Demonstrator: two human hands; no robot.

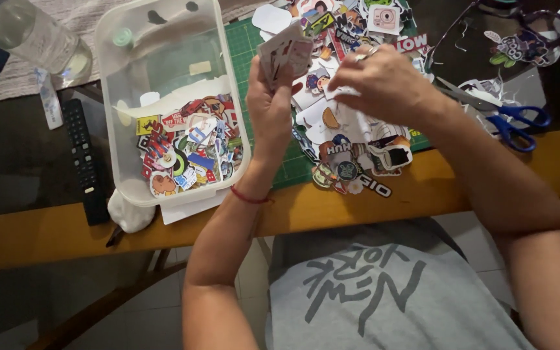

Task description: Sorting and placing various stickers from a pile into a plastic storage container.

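Observation:
My left hand [272, 97] is raised above the table edge and grips a small fanned stack of cut-out stickers [286, 53]. My right hand [380, 81], with a ring on one finger, reaches into a loose pile of stickers [348, 165] spread on a green cutting mat [244, 45]; its fingertips pinch at a white sticker piece just right of the stack. A clear plastic tub [170, 39] to the left holds several more colourful stickers.
Blue-handled scissors [516, 123] lie right of my right hand. A black remote [85, 159] and a plastic bottle [37, 39] sit left of the tub. Purple glasses [526, 23] lie at top right. The wooden table edge [46, 236] runs across.

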